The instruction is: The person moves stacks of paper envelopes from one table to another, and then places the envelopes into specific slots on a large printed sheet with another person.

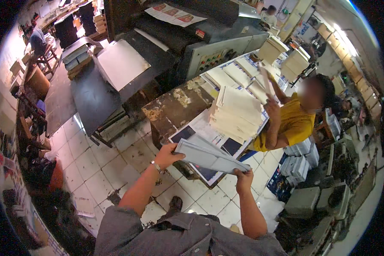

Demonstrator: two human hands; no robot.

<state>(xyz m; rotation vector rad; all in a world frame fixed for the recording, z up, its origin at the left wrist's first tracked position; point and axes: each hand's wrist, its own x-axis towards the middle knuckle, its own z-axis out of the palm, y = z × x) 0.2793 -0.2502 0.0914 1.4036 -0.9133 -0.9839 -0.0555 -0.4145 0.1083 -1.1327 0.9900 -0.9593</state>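
Note:
Between my two hands I hold a stack of white paper sheets (207, 157) in front of me, its layers slightly fanned apart at the top. My left hand (168, 157) is closed on the stack's left end, and my right hand (243, 179) grips its lower right corner. Just beyond the sheets is a worn table (175, 104) with printed sheets (196, 123) spread on it. On these stands a tall, uneven pile of cream paper (237, 112). At the table's right side, a person in a yellow shirt (292, 121) holds a cream-coloured bundle (267, 81).
A large dark machine with a button panel (213, 57) stands behind the table. To the left, a big white sheet (123, 64) lies on a dark surface. Wrapped bundles (294, 168) and grey boxes (303, 200) sit at the right. White floor tiles (91, 164) show at left.

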